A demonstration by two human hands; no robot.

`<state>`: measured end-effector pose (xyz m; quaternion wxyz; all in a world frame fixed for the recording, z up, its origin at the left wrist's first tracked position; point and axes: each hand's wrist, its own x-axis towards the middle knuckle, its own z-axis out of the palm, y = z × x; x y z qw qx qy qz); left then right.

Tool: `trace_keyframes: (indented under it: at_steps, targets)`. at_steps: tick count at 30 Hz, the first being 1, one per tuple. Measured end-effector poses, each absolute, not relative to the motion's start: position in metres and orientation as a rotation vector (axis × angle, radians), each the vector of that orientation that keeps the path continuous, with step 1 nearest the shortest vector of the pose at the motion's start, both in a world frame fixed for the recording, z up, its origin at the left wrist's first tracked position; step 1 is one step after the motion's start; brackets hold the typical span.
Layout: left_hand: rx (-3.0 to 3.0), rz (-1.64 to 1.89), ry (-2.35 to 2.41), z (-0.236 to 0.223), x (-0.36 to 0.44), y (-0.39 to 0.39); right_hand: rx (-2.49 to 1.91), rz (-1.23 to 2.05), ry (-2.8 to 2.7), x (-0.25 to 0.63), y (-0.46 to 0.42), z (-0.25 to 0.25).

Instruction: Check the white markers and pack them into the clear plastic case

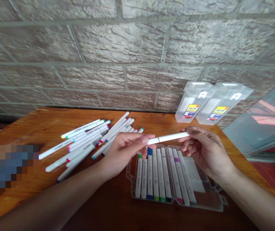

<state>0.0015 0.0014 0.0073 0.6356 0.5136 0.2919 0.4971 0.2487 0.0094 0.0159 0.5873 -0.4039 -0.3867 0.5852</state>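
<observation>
Lying open on a wooden table (29,125), a clear plastic case (218,205) is seen holding a row of white twin-tip markers (161,175), set side by side, with green, blue, black and magenta ends showing at the near side. A white paper card (194,176) is placed in the right part of the case. Loose markers (84,144) of the same kind are piled on the table to the left of the case, their barrels pointing in several directions.

Two clear plastic cases (224,103) are stood on end at the far right, at the foot of a brick wall (120,41). A white letter A can be read on each, and a yellow and red label is stuck on each, though its small print cannot be read.

A white marker (167,138) is held level above the open case. Its left end is pinched by the thumb and fingers of the left hand (125,150), and its right end by the closed fingertips of the right hand (202,150).
</observation>
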Motion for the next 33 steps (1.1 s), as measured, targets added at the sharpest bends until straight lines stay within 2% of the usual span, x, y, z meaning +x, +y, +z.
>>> trace_keyframes:
  at_steps: [5, 16, 28, 33]
  targets:
    - [1.018, 1.104, 0.523, 0.0069, 0.0047, 0.0014, -0.949, 1.389, -0.884, 0.2473, 0.0092, 0.0167]
    - [1.124, 1.116, 0.513, 0.0058, 0.0016, 0.0002, -0.996, 1.479, -0.847, 0.2451, 0.0087, 0.0159]
    - [1.033, 1.156, 0.668, 0.007, 0.0047, 0.0037, -0.946, 1.308, -0.955, 0.2464, 0.0053, 0.017]
    - [1.178, 1.195, 0.836, 0.0042, 0.0032, 0.0063, -0.954, 1.273, -0.994, 0.2467, 0.0036, 0.0155]
